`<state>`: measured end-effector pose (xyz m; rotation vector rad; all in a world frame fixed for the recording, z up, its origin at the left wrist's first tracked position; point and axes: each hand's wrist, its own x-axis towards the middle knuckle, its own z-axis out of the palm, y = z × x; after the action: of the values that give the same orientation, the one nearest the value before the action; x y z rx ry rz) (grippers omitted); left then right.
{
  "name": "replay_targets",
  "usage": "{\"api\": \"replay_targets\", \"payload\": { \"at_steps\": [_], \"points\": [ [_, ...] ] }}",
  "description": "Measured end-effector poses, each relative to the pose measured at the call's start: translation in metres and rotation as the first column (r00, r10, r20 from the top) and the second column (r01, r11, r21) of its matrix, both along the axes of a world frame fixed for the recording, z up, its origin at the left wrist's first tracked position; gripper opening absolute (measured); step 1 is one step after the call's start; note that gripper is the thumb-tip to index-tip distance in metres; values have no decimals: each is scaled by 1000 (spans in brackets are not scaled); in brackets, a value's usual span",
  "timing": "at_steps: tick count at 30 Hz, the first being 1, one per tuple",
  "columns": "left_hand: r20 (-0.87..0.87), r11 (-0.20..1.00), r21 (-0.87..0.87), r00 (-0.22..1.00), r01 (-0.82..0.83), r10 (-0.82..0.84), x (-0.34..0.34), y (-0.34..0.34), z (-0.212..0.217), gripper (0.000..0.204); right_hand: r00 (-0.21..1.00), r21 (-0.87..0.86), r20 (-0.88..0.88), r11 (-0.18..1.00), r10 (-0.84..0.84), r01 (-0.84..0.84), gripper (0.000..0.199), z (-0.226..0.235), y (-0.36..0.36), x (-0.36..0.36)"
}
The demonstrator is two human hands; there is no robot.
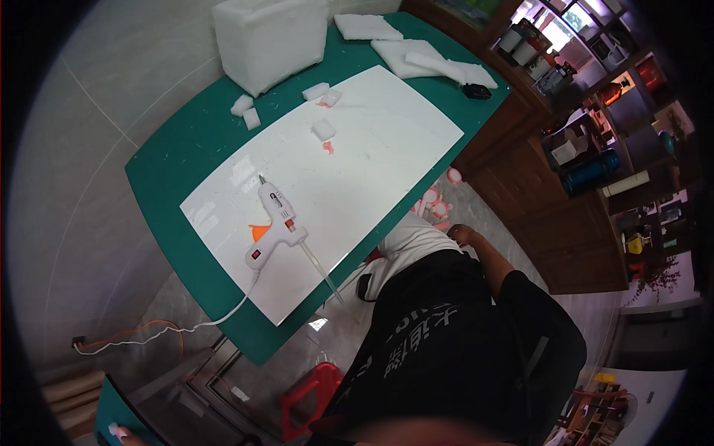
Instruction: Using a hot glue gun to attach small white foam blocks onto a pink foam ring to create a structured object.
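Observation:
At the lower left edge, only the fingertips of my left hand (pixel 131 439) show, closed on a small whitish piece (pixel 113 429) over a second green surface (pixel 106 405). My right hand (pixel 462 236) hangs low beside my light trousers (pixel 416 236); its fingers are in shadow, too dark to read. A white glue gun (pixel 279 223) with an orange trigger lies on the white board (pixel 372 186), apart from both hands. A clear glue stick (pixel 321 273) sticks out of its back end. Farther off on the board are a white foam block (pixel 323 130) and a pink scrap (pixel 328 148).
A large white foam block (pixel 271 41) and flat foam sheets (pixel 409 56) stand along the far side of the green table (pixel 171 178). The gun's white cord (pixel 216 322) runs to a wall socket (pixel 78 342). Below are a red stool (pixel 309 398) and pink-and-white round pieces (pixel 433 201).

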<state>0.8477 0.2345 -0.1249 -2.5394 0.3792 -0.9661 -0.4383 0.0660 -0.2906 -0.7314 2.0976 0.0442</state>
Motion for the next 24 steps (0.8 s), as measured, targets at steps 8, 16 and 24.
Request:
{"api": "replay_targets", "payload": {
  "at_steps": [8,16,24],
  "points": [
    [-71,996,53,995,69,-65,-28,-8,8,33,992,-112,-4,985,130,-130,34,2,-33,-3],
    [59,965,77,966,249,-254,-135,-93,92,32,990,-162,7,977,138,-135,37,-12,-58,-6],
    [-71,378,-269,373,886,-925,-420,-252,182,19,947,-474,-194,821,256,-319,46,33,-90,-15]
  ]
}}
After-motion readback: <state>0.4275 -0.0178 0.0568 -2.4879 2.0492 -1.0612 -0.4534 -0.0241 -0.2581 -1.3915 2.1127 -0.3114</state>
